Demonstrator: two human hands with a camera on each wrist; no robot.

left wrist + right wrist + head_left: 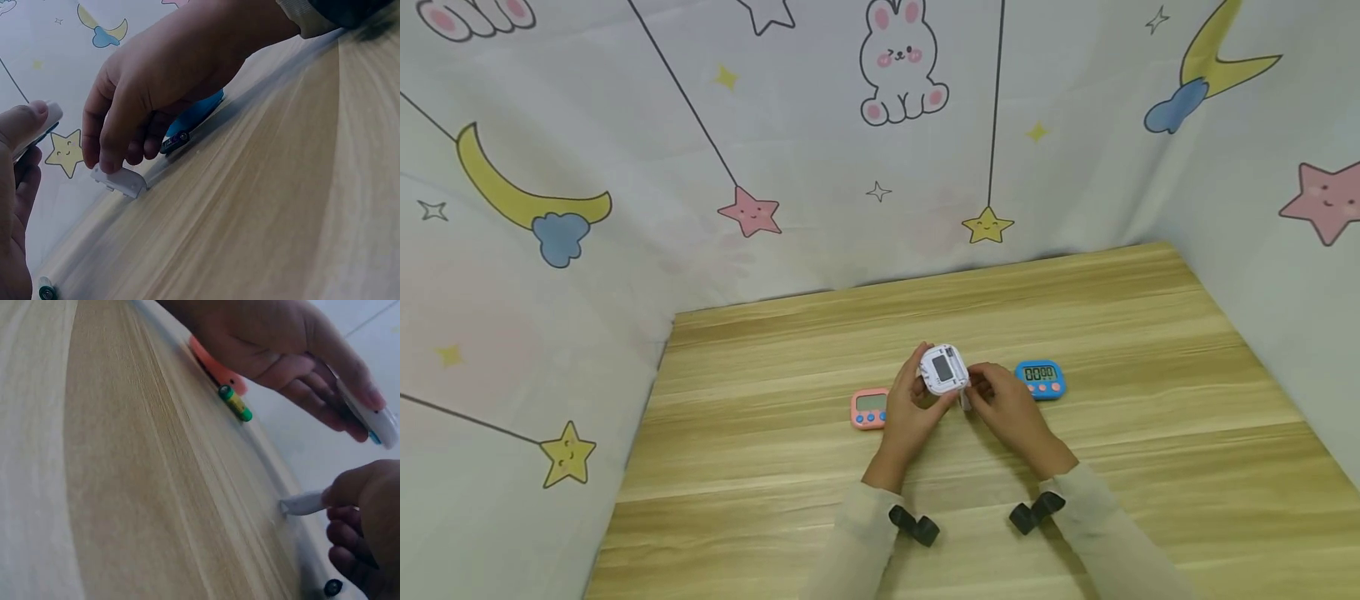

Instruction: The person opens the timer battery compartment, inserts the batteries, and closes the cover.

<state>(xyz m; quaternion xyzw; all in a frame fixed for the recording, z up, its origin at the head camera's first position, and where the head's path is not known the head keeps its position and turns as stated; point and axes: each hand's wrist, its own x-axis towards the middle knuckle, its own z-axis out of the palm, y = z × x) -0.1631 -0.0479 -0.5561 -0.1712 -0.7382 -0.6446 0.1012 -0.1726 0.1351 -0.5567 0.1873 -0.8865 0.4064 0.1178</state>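
A white digital timer [943, 369] is held in my left hand [912, 417], tilted so its back faces up, with the battery compartment uncovered. The thumb lies along its edge in the right wrist view. My right hand [1013, 410] pinches a small white battery cover [122, 182] between thumb and fingers, low over the table and apart from the timer. A green and yellow battery [235, 403] lies beside the pink timer [869, 408], which my left hand partly covers. Another battery [174, 142] lies by the blue timer [1041, 380], near my right hand.
The wood-grain table [760, 467] carries these things. White fabric [820, 150] printed with stars, moons and a rabbit stands along its back and sides. Black straps [914, 526] sit on both wrists over light sleeves.
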